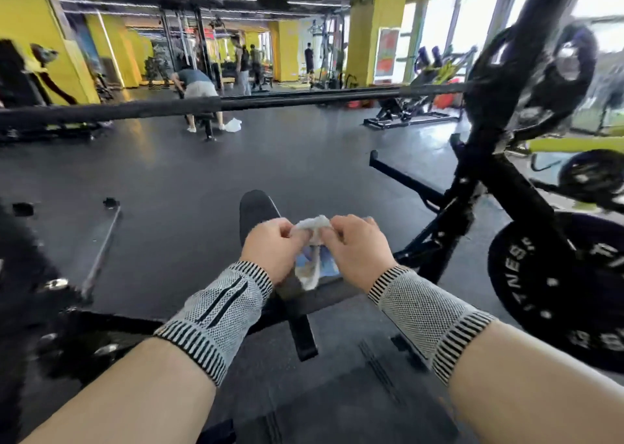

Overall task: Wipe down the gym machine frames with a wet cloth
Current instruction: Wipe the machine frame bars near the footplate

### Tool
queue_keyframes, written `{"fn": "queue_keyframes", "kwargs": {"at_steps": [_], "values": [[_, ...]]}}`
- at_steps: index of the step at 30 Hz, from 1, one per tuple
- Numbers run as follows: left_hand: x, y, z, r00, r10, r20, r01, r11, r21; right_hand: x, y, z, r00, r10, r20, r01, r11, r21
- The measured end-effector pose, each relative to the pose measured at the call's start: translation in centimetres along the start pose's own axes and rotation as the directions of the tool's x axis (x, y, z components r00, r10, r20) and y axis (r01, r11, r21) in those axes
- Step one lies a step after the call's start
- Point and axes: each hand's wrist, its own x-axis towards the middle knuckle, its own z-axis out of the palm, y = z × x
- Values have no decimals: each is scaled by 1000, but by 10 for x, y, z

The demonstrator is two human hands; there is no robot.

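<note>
**Cloth held in both hands above the bench**

The dark rubber floor (pixel 189 180) fills most of the view, with yellow pillars (pixel 371 35) and bright windows (pixel 472 21) at the far side. A long black bar (pixel 202 104) runs across the view at mid height. To the right stands the black machine frame (pixel 486 180), slanting upward, with 1 large black plate (pixel 553 288) low beside it, lettered in white, and another plate (pixel 547 68) higher up near the bar's end. A black bench (pixel 260 210) extends forward under the hands, its cross foot (pixel 304 335) below them. Far off, a person (pixel 197 87) bends over another bench, and a few more stand near the mirrors.

Both forearms reach in from the bottom, each with a grey knitted wrist band (pixel 219 315). The left hand (pixel 273 244) and right hand (pixel 358 244) are close together, fingers curled, each pinching the cloth (pixel 314 251). The cloth is white with a blue patch, bunched at the top between the fingertips and hanging down between the wrists, above the bench and well apart from the frame.
</note>
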Motion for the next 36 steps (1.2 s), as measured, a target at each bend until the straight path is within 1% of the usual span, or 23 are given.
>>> {"fn": "queue_keyframes", "kwargs": {"at_steps": [2,5,7,9,11,14,16,19,21,23,24,25,26,28,29,30,31,32,33,35,36], "values": [[-1,33,47,999,29,45,-28,1000,-13,-12,47,-31,998,61,-17,-62,998,-26],[-2,83,119,993,50,103,-45,998,-47,-33,115,-81,988,150,-20,-148,987,66],[-2,114,164,989,58,136,-40,991,-131,-50,159,-114,982,187,-2,-185,975,121],[0,141,207,986,10,169,49,939,-340,-68,207,-139,970,240,29,-242,963,121],[0,163,248,968,-50,244,159,879,-450,-87,255,-156,953,293,73,-299,949,101],[-5,194,296,911,-92,402,305,805,-509,-104,311,-170,931,338,136,-354,928,117],[-3,217,319,871,-127,475,409,722,-557,-107,337,-177,922,356,155,-378,914,148],[12,244,347,841,-144,521,498,580,-644,-101,366,-183,904,408,128,-427,875,226],[26,254,364,826,-139,546,524,543,-656,-95,382,-184,893,435,113,-450,872,195],[44,256,377,830,-167,532,528,545,-652,-83,401,-187,881,470,45,-471,867,162],[56,254,383,845,-191,500,512,564,-648,-75,409,-189,862,508,-10,-498,848,180],[69,251,388,866,-216,450,480,610,-631,-65,418,-192,835,546,-66,-521,823,225],[85,246,394,888,-230,399,440,681,-585,-53,427,-195,798,593,-107,-548,788,282],[116,237,405,914,-212,347,348,848,-400,-26,440,-197,735,660,-156,-560,720,410],[132,234,412,921,-197,335,304,902,-307,-10,445,-199,714,680,-167,-542,687,483],[145,235,416,931,-186,315,269,931,-245,7,448,-200,700,696,-164,-519,652,552],[157,236,420,936,-172,308,246,943,-223,23,449,-201,698,699,-159,-497,631,596],[167,242,423,933,-143,330,235,937,-259,37,449,-202,697,701,-151,-492,620,612],[176,247,428,916,-105,388,244,913,-328,50,449,-203,703,696,-145,-479,614,627],[191,263,433,846,-2,533,284,848,-447,72,448,-204,735,666,-130,-425,601,677],[200,267,437,822,35,568,291,832,-473,81,446,-205,760,638,-121,-391,598,700]]}}
